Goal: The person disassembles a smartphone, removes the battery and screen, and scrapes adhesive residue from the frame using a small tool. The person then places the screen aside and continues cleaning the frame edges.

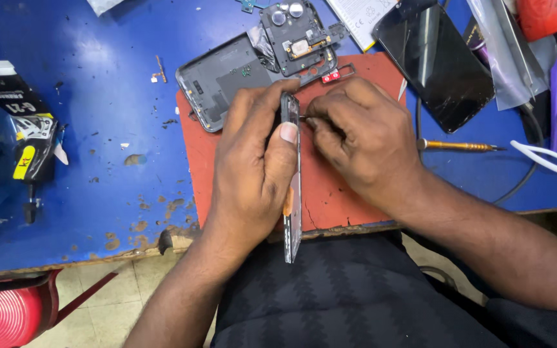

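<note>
The left hand gripped a phone on edge over the red mat, its lower end past the table edge. The right hand pinched a thin tool against the phone's upper side. The back cover lay just behind; open table lay leftward.

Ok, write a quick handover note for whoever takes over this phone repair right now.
Left hand holds the phone on edge, upright over the red mat.
Right hand presses a thin metal tool against the phone's upper side.
Done: back cover is off, lying at the mat's top edge beside a detached camera frame.
Left: whatever the tool is working on; the phone is not reassembled.
A screwdriver lies to the right.
</note>
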